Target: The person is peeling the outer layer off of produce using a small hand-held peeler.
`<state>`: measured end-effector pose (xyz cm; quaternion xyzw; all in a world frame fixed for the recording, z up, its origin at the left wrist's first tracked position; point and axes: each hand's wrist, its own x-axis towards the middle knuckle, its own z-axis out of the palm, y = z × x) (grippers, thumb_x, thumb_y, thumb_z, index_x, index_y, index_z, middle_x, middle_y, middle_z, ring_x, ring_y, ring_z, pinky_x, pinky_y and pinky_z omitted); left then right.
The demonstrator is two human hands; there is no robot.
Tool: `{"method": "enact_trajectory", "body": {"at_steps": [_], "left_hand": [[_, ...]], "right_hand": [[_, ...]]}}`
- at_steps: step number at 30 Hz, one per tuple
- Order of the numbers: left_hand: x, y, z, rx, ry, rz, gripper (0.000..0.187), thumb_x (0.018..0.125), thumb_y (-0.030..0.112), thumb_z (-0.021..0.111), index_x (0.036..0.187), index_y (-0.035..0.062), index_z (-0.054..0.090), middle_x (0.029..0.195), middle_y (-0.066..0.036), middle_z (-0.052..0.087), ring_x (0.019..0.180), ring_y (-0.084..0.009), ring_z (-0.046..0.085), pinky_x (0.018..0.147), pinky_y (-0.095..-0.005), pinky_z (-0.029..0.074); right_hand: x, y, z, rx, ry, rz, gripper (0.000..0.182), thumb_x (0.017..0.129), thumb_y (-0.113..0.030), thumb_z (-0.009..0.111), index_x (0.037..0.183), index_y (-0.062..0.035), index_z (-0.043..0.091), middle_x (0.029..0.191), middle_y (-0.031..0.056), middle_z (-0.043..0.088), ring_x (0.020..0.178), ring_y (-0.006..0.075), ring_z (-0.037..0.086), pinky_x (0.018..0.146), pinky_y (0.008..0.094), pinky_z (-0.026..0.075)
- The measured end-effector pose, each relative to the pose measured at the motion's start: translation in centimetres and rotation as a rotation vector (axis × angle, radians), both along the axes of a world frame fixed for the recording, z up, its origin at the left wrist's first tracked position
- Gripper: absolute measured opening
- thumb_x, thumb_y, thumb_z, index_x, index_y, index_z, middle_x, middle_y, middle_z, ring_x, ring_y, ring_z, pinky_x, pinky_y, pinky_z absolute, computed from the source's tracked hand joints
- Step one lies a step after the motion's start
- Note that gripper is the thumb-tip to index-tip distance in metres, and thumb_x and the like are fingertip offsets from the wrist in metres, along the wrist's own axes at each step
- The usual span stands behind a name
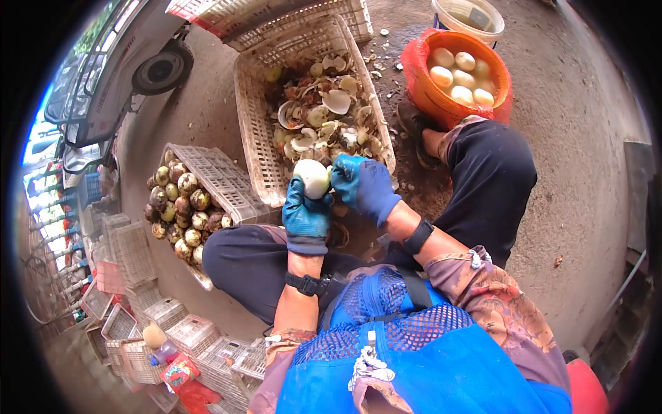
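Observation:
My left hand (307,214), in a teal and blue work glove, grips a round, pale, peeled fruit (312,179) from below. Against the fruit's right side is my right hand (364,185), gloved the same way, with its fingers curled closed. Whatever those fingers hold is hidden by the glove. Just beyond both hands stands a dirty plastic crate (261,160) with peelings (337,101) and curved white shell-like pieces in it. To the left, a tipped crate (219,181) holds many unpeeled brown and green round fruits (187,183).
An orange basin (422,96) with peeled fruits in cloudy liquid stands by my right foot, a white bucket (476,17) behind it. Stacked crates (192,333) fill the lower left. A parked vehicle (114,76) is at upper left. Scraps dot the ground.

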<state>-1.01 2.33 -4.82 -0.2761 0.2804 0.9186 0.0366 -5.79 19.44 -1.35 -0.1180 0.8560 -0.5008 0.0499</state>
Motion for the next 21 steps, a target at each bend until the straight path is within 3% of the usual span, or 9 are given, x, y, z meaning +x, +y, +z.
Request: {"method": "enact_trajectory", "body": {"at_steps": [3, 6, 7, 10, 11, 14, 15, 18, 21], "left_hand": [[-0.3, 1.0, 3.2, 0.071, 0.036, -0.023, 0.035, 0.096, 0.033, 0.058, 0.122, 0.0086, 0.058, 0.107, -0.012, 0.067, 0.083, -0.0306, 0.066, 0.061, -0.0387, 0.055], [-0.5, 0.0, 3.0, 0.057, 0.059, -0.119, 0.035, 0.095, 0.032, 0.061, 0.120, 0.0079, 0.059, 0.105, -0.012, 0.067, 0.080, -0.0324, 0.067, 0.057, -0.0375, 0.054], [-0.4, -0.4, 3.0, -0.053, 0.034, -0.125, 0.031, 0.092, 0.024, 0.063, 0.118, 0.0058, 0.059, 0.104, -0.011, 0.067, 0.084, -0.0295, 0.067, 0.062, -0.0357, 0.057], [-0.5, -1.3, -0.1, -0.702, 0.223, -0.056, 0.038, 0.091, 0.024, 0.063, 0.123, 0.0049, 0.058, 0.105, -0.010, 0.066, 0.095, -0.0255, 0.065, 0.083, -0.0361, 0.056], [-0.8, -0.1, 3.6, -0.552, 0.141, -0.121, 0.036, 0.091, 0.019, 0.061, 0.122, 0.0021, 0.059, 0.107, -0.009, 0.066, 0.099, -0.0210, 0.064, 0.091, -0.0344, 0.053], [-1.3, 0.3, 5.8, -0.761, 0.276, -0.336, 0.035, 0.093, 0.019, 0.058, 0.121, -0.0008, 0.059, 0.112, -0.012, 0.065, 0.103, -0.0210, 0.063, 0.090, -0.0340, 0.053], [-1.3, -0.4, 4.6, -0.804, 0.221, -0.300, 0.038, 0.097, 0.024, 0.055, 0.127, 0.0012, 0.056, 0.119, -0.013, 0.062, 0.106, -0.0229, 0.063, 0.089, -0.0350, 0.054], [-0.7, 2.1, 7.1, -0.415, 0.208, -0.106, 0.042, 0.099, 0.029, 0.053, 0.133, 0.0051, 0.051, 0.124, -0.013, 0.060, 0.104, -0.0240, 0.064, 0.085, -0.0361, 0.056], [-0.5, 1.7, 5.1, -0.379, 0.135, -0.166, 0.041, 0.100, 0.030, 0.051, 0.135, 0.0083, 0.050, 0.125, -0.012, 0.060, 0.105, -0.0241, 0.063, 0.078, -0.0382, 0.058]], "right_hand": [[-1.2, 0.7, -2.2, 0.087, -0.093, -0.118, 0.022, 0.085, -0.028, 0.063, 0.097, -0.0098, 0.065, 0.084, 0.0196, 0.066, 0.082, 0.0395, 0.064, 0.070, 0.0479, 0.050], [-1.2, 1.3, -1.6, -0.152, -0.231, -0.106, 0.025, 0.087, -0.026, 0.062, 0.108, -0.0119, 0.065, 0.081, 0.0213, 0.064, 0.079, 0.0366, 0.066, 0.069, 0.0456, 0.050], [-1.2, 1.0, -2.3, -0.362, -0.286, -0.073, 0.041, 0.093, -0.025, 0.060, 0.131, -0.0093, 0.058, 0.084, 0.0055, 0.067, 0.075, 0.0159, 0.063, 0.069, 0.0343, 0.051], [-0.6, 0.6, -0.1, -0.948, -0.571, 0.070, 0.033, 0.093, -0.025, 0.059, 0.120, -0.0067, 0.063, 0.098, 0.0097, 0.070, 0.082, 0.0187, 0.066, 0.074, 0.0342, 0.051], [-0.5, 0.9, 1.4, -0.920, -0.645, 0.140, 0.033, 0.093, -0.024, 0.059, 0.119, -0.0044, 0.063, 0.103, 0.0082, 0.068, 0.088, 0.0175, 0.064, 0.078, 0.0329, 0.051], [0.4, 0.1, 2.9, -1.085, -0.667, 0.263, 0.033, 0.093, -0.024, 0.061, 0.117, -0.0014, 0.061, 0.108, 0.0065, 0.065, 0.098, 0.0162, 0.061, 0.086, 0.0314, 0.050], [0.4, 0.3, 3.1, -1.122, -0.682, 0.263, 0.031, 0.093, -0.018, 0.059, 0.119, 0.0002, 0.060, 0.108, 0.0068, 0.065, 0.099, 0.0170, 0.061, 0.090, 0.0323, 0.050], [0.5, 0.7, 3.3, -1.072, -0.603, 0.166, 0.036, 0.093, -0.009, 0.055, 0.127, 0.0007, 0.056, 0.112, 0.0080, 0.064, 0.101, 0.0173, 0.060, 0.093, 0.0338, 0.050], [0.8, 0.1, 4.9, -1.190, -0.608, -0.004, 0.039, 0.093, -0.007, 0.053, 0.131, 0.0008, 0.053, 0.114, 0.0088, 0.063, 0.103, 0.0169, 0.060, 0.091, 0.0325, 0.051]]}}
